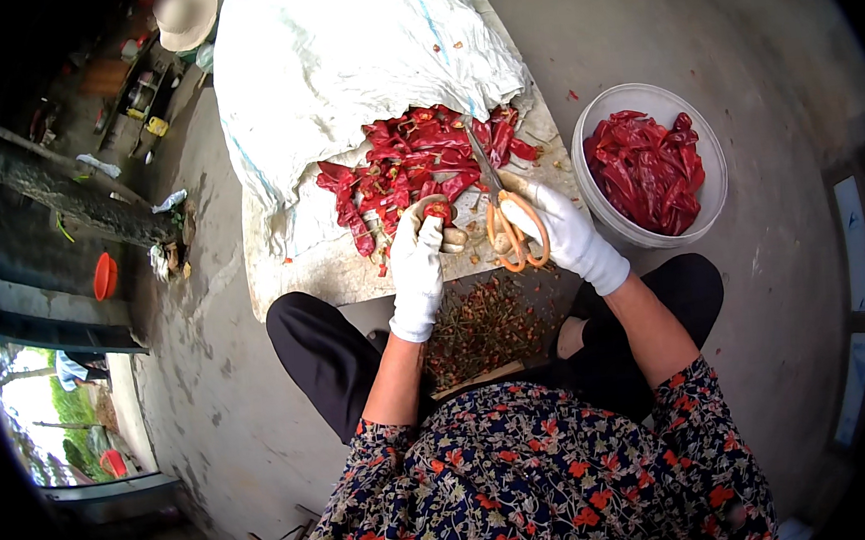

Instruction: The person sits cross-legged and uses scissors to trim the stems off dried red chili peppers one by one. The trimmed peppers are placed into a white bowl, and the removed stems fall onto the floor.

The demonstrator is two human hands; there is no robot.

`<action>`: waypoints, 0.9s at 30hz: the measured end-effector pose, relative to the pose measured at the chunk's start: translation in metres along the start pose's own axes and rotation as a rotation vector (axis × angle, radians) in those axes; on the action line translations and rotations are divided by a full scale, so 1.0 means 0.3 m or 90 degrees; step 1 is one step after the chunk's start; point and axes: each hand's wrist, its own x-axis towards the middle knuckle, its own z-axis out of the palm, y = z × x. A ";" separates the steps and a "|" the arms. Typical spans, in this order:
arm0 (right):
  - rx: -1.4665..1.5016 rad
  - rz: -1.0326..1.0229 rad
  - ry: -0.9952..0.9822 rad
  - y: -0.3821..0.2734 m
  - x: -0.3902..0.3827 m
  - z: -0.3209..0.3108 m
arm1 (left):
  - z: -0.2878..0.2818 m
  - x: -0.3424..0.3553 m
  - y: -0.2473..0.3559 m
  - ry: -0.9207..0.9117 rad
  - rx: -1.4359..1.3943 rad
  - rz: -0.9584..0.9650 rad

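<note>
My left hand (418, 266), in a white glove with tan fingertips, is closed on a dried red chili pepper (438, 209), most of which its fingers hide. To the right of it, my gloved right hand (562, 229) grips a pair of scissors (486, 166). Their orange handles are around its fingers, and the metal blades point away from me, parted only slightly if at all. Just beyond both hands, a heap of dried red chilies (400, 162) spills from the mouth of a white woven sack (338, 61).
Sack and chilies lie on a pale, stained board (318, 283). At its right stands a white bucket (588, 191) holding red chilies (646, 170). Cut stems and scraps (487, 331) cover the ground between my legs. A red basin (105, 277) and a tree trunk (77, 200) are at far left.
</note>
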 end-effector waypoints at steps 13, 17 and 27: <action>0.064 -0.089 -0.029 -0.061 -0.009 0.025 | 0.001 -0.013 0.023 -0.015 -0.009 -0.011; -0.660 -0.301 0.003 -0.018 0.007 0.036 | -0.002 -0.012 0.030 -0.037 -0.010 -0.008; -1.094 -0.234 0.003 -0.036 -0.018 0.077 | -0.006 -0.035 0.027 -0.069 0.102 0.026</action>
